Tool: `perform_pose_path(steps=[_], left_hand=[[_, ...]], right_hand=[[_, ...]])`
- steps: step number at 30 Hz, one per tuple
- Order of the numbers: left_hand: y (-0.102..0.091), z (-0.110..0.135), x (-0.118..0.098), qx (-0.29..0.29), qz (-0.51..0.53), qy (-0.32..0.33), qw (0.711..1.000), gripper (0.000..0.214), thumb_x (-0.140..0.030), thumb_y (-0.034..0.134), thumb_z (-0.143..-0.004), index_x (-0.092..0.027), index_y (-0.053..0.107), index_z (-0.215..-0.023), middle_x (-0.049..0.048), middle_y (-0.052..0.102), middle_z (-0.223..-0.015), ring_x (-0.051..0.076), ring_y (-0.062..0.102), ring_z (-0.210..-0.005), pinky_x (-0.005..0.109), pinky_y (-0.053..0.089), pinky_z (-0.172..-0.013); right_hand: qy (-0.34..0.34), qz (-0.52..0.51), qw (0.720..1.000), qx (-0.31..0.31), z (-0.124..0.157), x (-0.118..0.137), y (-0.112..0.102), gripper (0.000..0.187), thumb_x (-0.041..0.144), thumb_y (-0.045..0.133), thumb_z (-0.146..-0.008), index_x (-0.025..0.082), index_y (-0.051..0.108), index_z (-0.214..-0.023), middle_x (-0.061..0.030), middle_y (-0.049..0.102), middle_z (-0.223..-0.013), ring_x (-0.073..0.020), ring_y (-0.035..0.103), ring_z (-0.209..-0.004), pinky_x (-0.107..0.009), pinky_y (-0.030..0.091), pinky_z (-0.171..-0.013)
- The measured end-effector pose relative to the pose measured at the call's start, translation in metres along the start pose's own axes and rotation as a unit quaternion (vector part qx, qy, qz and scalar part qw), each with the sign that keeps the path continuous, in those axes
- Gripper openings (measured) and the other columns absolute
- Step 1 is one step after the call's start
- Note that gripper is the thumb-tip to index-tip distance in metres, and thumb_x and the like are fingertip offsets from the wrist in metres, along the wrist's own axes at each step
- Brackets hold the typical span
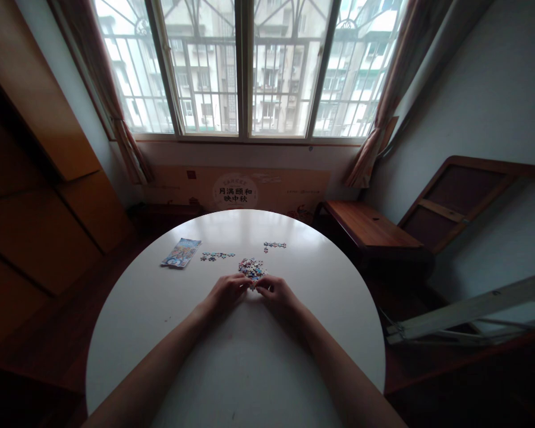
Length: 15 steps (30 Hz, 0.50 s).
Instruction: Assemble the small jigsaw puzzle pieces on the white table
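- With the pile of puzzle pieces as the dial's centre and 12 toward the window (243,89), the pile (252,267) sits on the white table (249,380).
- The left hand (225,291) is at 8 o'clock, its thumb and fingers drawn close together at the pile's near edge; whether they grip anything, I cannot tell.
- The right hand (276,290) is at 4 o'clock, its fingers curled in the same way; its grip is also too small to make out.
- The two hands stand just apart, fingertips almost meeting at 6 o'clock, with a small piece (252,288) showing between them.
- The left strip (223,255), a row of pieces, lies at 10 o'clock; the right strip (276,245), a row with one piece hanging off its left end, lies between 1 and 2.
- Beyond the left strip, toward 9 to 10 o'clock, lies the picture packet (181,253); a wooden bench (370,224) stands off the table near 2.
- Pieces this small seem best pinched by their edges, keeping the printed face in sight.
- Working low over the tabletop, wrists quiet, should spare the pile a knock; reaching around the strips rather than across them should keep their joints together.
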<state>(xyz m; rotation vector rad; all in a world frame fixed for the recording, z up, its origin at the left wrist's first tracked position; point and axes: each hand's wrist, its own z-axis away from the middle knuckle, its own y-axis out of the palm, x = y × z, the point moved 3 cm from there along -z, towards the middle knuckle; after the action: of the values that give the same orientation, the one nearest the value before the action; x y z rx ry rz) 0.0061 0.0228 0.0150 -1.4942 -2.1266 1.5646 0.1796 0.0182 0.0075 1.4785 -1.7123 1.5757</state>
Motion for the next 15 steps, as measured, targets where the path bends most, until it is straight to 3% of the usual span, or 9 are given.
perform_pose_path(steps=[15], left_hand=[[0.0013, -0.0002, 0.0009, 0.001, -0.015, -0.003, 1.000, 0.020, -0.016, 0.052, -0.083, -0.018, 0.071, -0.089, 0.0032, 0.064, -0.077, 0.009, 0.056, -0.061, 0.016, 0.042, -0.058]], right_hand=[[0.011, 0.027, 1.000, 0.002, 0.0011, 0.0068, -0.0019, 0.017, 0.024, 0.058, -0.078, 0.013, 0.071, -0.080, -0.0034, 0.065, -0.069, -0.0109, 0.051, -0.057, -0.021, 0.038, -0.054]])
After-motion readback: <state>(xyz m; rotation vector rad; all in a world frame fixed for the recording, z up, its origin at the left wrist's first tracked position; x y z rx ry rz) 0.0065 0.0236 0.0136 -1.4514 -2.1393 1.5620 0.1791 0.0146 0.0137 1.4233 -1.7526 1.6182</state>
